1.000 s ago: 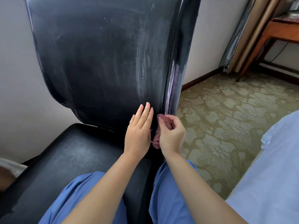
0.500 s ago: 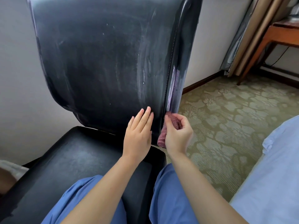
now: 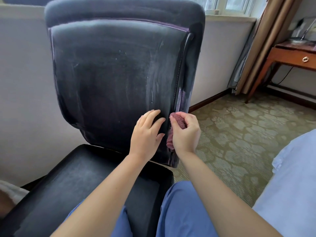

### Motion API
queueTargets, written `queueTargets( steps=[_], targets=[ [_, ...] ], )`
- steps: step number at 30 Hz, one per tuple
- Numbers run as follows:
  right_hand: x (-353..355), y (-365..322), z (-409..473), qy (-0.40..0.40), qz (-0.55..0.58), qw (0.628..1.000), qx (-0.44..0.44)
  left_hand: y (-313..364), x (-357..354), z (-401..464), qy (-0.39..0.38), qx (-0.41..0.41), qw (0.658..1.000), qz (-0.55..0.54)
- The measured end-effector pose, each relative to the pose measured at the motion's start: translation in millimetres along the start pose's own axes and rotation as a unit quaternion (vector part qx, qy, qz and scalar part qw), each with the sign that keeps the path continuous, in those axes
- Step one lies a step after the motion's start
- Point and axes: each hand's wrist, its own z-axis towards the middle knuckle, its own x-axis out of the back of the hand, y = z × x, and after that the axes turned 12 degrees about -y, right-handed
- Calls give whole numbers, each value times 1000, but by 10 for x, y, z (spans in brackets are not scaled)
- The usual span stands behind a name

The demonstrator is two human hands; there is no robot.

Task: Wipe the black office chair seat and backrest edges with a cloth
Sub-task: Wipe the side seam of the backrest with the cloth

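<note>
The black chair's backrest [image 3: 116,79] fills the view from 10 to 1 o'clock, its leather streaked with pale wipe marks; the seat [image 3: 82,183] lies at 7 o'clock. The left hand [image 3: 145,135] rests flat on the lower backrest, fingers [image 3: 153,115] straight and slightly spread. Just beside it, the right hand [image 3: 185,132] pinches a bunched maroon cloth [image 3: 179,121] against the backrest's right edge. Patterned carpet [image 3: 239,134] spreads at 3 o'clock; a wooden bench [image 3: 290,57], curtain [image 3: 266,40] and window sill [image 3: 229,17] stand at 2 o'clock, a grey wall [image 3: 25,82] at 9.
</note>
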Motion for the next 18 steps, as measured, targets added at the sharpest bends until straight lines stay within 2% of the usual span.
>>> queueTargets(
  steps=[5, 13, 18],
  targets=[
    [-11, 164, -264, -38, -32, 999, -17, 91, 63, 52, -44, 17, 999, -6],
    [56, -232, 362, 8, -77, 993, 88, 93, 151, 141, -90, 54, 993, 54],
    [55, 59, 35, 4, -115, 988, 101, 181, 130, 139, -120, 81, 986, 82]
  ],
)
